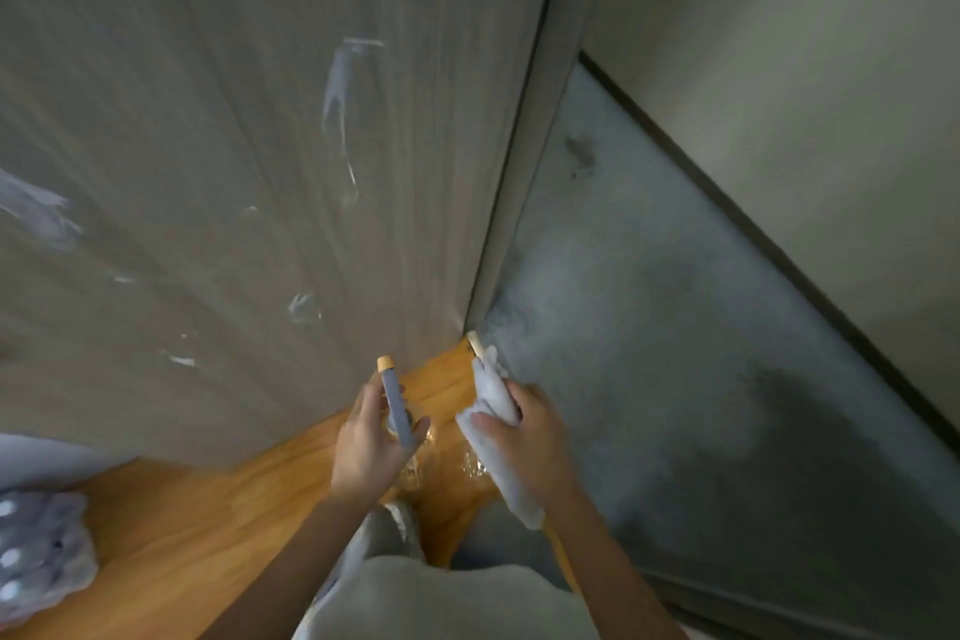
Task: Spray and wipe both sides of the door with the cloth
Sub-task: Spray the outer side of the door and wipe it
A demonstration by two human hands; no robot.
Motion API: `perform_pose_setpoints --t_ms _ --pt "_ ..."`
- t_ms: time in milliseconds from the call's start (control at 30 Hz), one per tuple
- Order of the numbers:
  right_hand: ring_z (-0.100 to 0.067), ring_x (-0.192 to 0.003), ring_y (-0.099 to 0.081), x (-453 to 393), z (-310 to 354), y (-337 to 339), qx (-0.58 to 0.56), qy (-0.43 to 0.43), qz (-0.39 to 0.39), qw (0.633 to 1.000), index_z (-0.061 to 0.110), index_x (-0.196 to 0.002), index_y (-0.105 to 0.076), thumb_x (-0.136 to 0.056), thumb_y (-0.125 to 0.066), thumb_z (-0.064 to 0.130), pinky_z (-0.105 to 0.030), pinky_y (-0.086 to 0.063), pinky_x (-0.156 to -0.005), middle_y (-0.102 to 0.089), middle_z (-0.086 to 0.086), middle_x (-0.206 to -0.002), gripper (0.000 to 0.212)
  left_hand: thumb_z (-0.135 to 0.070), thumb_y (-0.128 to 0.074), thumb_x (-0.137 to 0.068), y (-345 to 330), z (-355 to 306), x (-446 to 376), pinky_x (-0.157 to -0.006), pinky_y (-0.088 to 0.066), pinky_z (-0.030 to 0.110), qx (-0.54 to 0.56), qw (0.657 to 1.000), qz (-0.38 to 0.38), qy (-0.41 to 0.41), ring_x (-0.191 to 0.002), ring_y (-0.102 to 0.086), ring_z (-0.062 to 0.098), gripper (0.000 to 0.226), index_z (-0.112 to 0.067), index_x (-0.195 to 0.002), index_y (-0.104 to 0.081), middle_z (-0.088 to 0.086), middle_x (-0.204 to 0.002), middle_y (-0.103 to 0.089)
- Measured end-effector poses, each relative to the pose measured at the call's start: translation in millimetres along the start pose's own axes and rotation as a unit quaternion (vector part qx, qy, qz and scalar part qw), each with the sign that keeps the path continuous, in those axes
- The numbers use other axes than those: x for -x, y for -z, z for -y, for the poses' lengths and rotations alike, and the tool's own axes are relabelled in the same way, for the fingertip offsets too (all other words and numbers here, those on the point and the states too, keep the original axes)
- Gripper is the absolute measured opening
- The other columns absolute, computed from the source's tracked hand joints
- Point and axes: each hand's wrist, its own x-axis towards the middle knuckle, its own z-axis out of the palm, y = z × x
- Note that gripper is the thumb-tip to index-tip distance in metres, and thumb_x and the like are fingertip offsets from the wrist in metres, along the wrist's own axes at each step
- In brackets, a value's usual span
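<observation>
Below the streaked door (234,146), left hand (366,447) with spray bottle (396,405), right hand (524,437) with cloth (491,411)

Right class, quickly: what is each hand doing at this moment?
Left hand: grips a slim grey spray bottle with a tan cap.
Right hand: grips a crumpled white cloth.

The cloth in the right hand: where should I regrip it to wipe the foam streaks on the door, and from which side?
Grip the cloth at its bunched middle, where the right hand already holds it, fingers wrapping from the right. Both ends hang free above and below the fist, so a central hold leaves a loose pad for the door. The left hand holds the spray bottle.
</observation>
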Motion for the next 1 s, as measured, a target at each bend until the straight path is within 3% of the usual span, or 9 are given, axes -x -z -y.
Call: perform_pose_setpoints --t_ms 100,200,300,400,467,567,733,833,1000 --pt "0.000 -0.084 -0.058 -40 14 16 -0.010 0.060 0.005 0.998 0.040 -0.092 -0.058 -0.077 -0.068 0.045 -0.020 -0.046 -0.074 -0.057 0.015 -0.086 0.019 -0.023 -0.082 -0.075 1 -16 -22 -0.066 -0.051 0.033 0.001 0.999 -0.049 0.004 -0.079 -0.061 0.015 0.065 -0.017 -0.129 -0.047 -0.002 -0.102 -0.062" --pt "0.007 -0.084 -0.059 -87 26 32 -0.025 0.118 0.033 0.992 0.037 -0.096 -0.062 -0.081 -0.076 0.034 -0.010 -0.041 -0.068 -0.060 0.016 -0.087 0.020 -0.026 -0.082 -0.075 -1 -34 -43 -0.066 -0.053 0.035 -0.007 0.994 -0.106 0.016 -0.081 -0.063 0.014 0.063 -0.018 -0.128 -0.049 -0.005 -0.105 -0.061" --pt "-0.003 -0.090 -0.062 -131 40 47 -0.021 0.181 0.058 0.981 0.028 -0.108 -0.068 -0.080 -0.077 0.040 -0.023 -0.049 -0.075 -0.065 0.010 -0.098 0.032 -0.038 -0.078 -0.073 0 -59 -59 -0.064 -0.055 0.037 -0.003 0.986 -0.167 0.024 -0.079 -0.064 0.013 0.059 -0.028 -0.121 -0.046 -0.008 -0.102 -0.061" --pt "-0.009 -0.095 -0.063 -169 53 61 -0.029 0.231 0.077 0.969 0.029 -0.105 -0.067 -0.079 -0.075 0.045 -0.029 -0.051 -0.081 -0.064 0.008 -0.099 0.032 -0.045 -0.069 -0.070 4 -85 -75 -0.064 -0.055 0.038 0.008 0.973 -0.228 0.035 -0.078 -0.064 0.012 0.053 -0.037 -0.116 -0.043 -0.013 -0.095 -0.060" --pt "-0.006 -0.095 -0.062 -188 66 72 -0.036 0.264 0.081 0.960 0.036 -0.099 -0.064 -0.077 -0.069 0.052 -0.032 -0.053 -0.081 -0.064 0.011 -0.098 0.028 -0.042 -0.072 -0.071 7 -101 -86 -0.067 -0.056 0.040 0.015 0.967 -0.251 0.039 -0.079 -0.064 0.011 0.052 -0.039 -0.115 -0.045 -0.015 -0.094 -0.060" --pt "-0.006 -0.090 -0.062 -208 86 83 -0.047 0.310 0.062 0.948 0.032 -0.096 -0.064 -0.076 -0.066 0.057 -0.034 -0.053 -0.078 -0.064 0.011 -0.093 0.032 -0.027 -0.079 -0.077 12 -122 -102 -0.070 -0.056 0.038 0.009 0.967 -0.254 0.030 -0.084 -0.063 0.011 0.060 -0.026 -0.128 -0.048 -0.014 -0.096 -0.059" --pt "-0.013 -0.086 -0.061 -227 136 109 -0.075 0.399 -0.035 0.913 0.019 -0.098 -0.065 -0.079 -0.062 0.060 -0.038 -0.054 -0.074 -0.062 0.004 -0.091 0.045 -0.023 -0.078 -0.078 27 -159 -125 -0.073 -0.050 0.022 0.017 0.968 -0.250 -0.006 -0.088 -0.062 0.009 0.065 -0.031 -0.133 -0.045 -0.019 -0.099 -0.058" --pt "-0.021 -0.092 -0.060 -240 182 137 -0.084 0.446 -0.146 0.879 0.013 -0.098 -0.066 -0.081 -0.074 0.046 -0.043 -0.054 -0.076 -0.061 -0.004 -0.097 0.038 -0.023 -0.075 -0.079 40 -174 -138 -0.073 -0.055 0.032 0.030 0.974 -0.226 -0.009 -0.085 -0.060 0.007 0.061 -0.052 -0.119 -0.040 -0.017 -0.090 -0.059" --pt "-0.030 -0.100 -0.054 -264 278 189 -0.034 0.550 -0.338 0.763 0.016 -0.123 -0.064 -0.083 -0.072 0.043 -0.037 -0.046 -0.084 -0.058 -0.013 -0.105 0.049 -0.024 -0.070 -0.076 50 -187 -153 -0.072 -0.056 0.043 0.053 0.974 -0.218 -0.013 -0.079 -0.059 0.007 0.062 -0.072 -0.102 -0.038 -0.020 -0.090 -0.058"
